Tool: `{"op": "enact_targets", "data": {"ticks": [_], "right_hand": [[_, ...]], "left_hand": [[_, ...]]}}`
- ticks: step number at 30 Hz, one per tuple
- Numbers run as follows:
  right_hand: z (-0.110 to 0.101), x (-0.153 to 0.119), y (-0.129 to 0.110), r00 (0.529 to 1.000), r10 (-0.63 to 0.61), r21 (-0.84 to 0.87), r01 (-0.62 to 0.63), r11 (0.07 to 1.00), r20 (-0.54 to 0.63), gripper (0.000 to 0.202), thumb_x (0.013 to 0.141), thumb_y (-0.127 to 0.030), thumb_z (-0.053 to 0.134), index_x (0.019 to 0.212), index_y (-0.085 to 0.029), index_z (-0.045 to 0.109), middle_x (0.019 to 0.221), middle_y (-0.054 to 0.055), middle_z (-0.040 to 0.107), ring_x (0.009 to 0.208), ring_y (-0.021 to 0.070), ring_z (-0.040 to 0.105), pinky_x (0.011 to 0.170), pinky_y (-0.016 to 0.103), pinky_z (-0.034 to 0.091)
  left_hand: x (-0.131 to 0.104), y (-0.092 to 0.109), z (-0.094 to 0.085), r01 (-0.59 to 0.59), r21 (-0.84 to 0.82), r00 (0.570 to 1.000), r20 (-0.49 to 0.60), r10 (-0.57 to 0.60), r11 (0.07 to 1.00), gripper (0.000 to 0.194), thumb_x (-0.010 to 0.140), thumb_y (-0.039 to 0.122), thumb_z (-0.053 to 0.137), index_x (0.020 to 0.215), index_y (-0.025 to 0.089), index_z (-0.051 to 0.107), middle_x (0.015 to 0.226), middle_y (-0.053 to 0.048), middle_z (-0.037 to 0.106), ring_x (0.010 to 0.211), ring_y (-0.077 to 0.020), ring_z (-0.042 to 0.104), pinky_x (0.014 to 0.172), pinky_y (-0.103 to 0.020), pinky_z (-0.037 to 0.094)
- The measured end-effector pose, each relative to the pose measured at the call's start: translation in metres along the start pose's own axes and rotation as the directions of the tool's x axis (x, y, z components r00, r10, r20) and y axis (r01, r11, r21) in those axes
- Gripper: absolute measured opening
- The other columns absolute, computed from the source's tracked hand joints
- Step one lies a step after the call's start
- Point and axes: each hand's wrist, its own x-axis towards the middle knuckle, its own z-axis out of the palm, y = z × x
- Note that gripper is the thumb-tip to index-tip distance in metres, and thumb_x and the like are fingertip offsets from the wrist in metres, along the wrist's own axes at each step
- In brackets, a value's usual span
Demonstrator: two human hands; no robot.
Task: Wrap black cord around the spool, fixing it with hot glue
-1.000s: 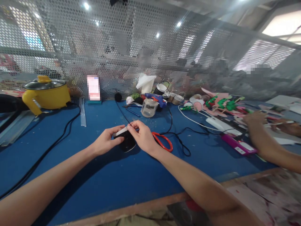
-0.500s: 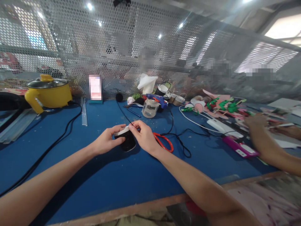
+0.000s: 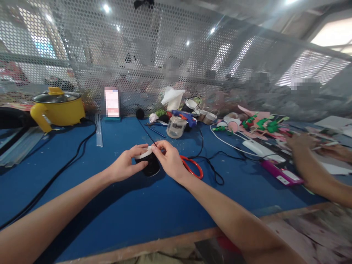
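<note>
Blue tabletop (image 3: 176, 209), perforated, seemingly metal partition (image 3: 132, 51), bright window (image 3: 331, 33)

The left hand (image 3: 127, 165) grips a black cup (image 3: 150, 167) by its white rim, just above the blue table (image 3: 154, 216). The right hand (image 3: 169, 160) pinches a thin black cord (image 3: 145, 130) at the rim — it runs back to a black ball (image 3: 140, 114). Beyond stand a clear jar (image 3: 176, 129) and — farther left — a phone (image 3: 112, 102) and a yellow pot (image 3: 66, 113).
</note>
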Motion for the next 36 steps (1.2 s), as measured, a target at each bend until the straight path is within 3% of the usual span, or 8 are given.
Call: {"op": "enact_targets", "data": {"ticks": [5,13,20,27,32,36], "right_hand": [[0.001,0.000,0.001,1.000,0.002,-0.011,-0.002,1.000,0.007,0.016,0.078,-0.032,0.047,0.070,-0.019,0.049,0.082,0.006,0.059,0.073,0.0157,0.055,0.067,0.030,0.044],[-0.001,0.001,0.000,0.999,0.035,-0.005,-0.035,0.999,0.028,0.023,0.083,-0.034,0.039,0.076,-0.018,0.054,0.078,0.005,0.061,0.074,0.0157,0.056,0.068,0.030,0.043],[-0.002,0.002,-0.002,0.992,-0.088,0.012,0.087,0.996,0.094,0.015,0.081,-0.024,0.041,0.086,-0.019,0.055,0.093,0.006,0.060,0.090,0.0150,0.054,0.079,0.030,0.042],[-0.006,0.005,-0.006,0.979,-0.117,0.079,0.105,0.991,0.165,0.011,0.078,-0.025,0.048,0.077,-0.020,0.057,0.087,0.003,0.061,0.086,0.0148,0.055,0.080,0.031,0.042],[-0.011,0.010,-0.006,0.995,-0.015,0.184,-0.004,0.983,0.103,0.017,0.079,-0.031,0.047,0.076,-0.018,0.057,0.081,0.003,0.061,0.076,0.0132,0.057,0.069,0.026,0.045],[-0.014,0.012,-0.007,0.986,0.073,0.156,-0.096,0.983,0.148,0.031,0.083,-0.039,0.037,0.073,-0.017,0.056,0.067,0.002,0.059,0.066,0.0121,0.057,0.067,0.026,0.044]], "left_hand": [[0.001,-0.003,-0.001,-0.003,0.035,1.000,0.012,0.002,0.999,0.027,0.071,0.024,0.050,0.096,0.013,0.055,0.109,-0.013,0.058,0.120,-0.0237,0.037,0.096,-0.038,0.032],[0.001,-0.003,-0.002,0.064,-0.043,0.998,0.006,-0.064,0.997,0.028,0.068,0.024,0.052,0.093,0.012,0.057,0.113,-0.014,0.057,0.120,-0.0254,0.036,0.097,-0.039,0.030],[0.001,-0.001,0.000,0.074,-0.035,0.997,-0.013,-0.074,0.997,0.026,0.069,0.024,0.051,0.092,0.012,0.058,0.112,-0.014,0.057,0.118,-0.0248,0.038,0.097,-0.038,0.029],[0.000,0.000,0.002,0.026,0.001,1.000,-0.002,-0.026,1.000,0.025,0.067,0.022,0.055,0.090,0.014,0.059,0.103,-0.010,0.061,0.114,-0.0245,0.043,0.094,-0.036,0.033],[-0.001,0.004,0.003,0.075,-0.222,0.992,0.114,-0.051,0.972,0.023,0.069,0.024,0.056,0.089,0.013,0.059,0.110,-0.009,0.057,0.112,-0.0231,0.044,0.093,-0.032,0.034],[-0.001,0.003,0.004,0.190,-0.371,0.975,0.180,-0.130,0.909,0.028,0.069,0.025,0.057,0.094,0.014,0.058,0.104,-0.006,0.059,0.097,-0.0209,0.053,0.085,-0.031,0.040]]}}
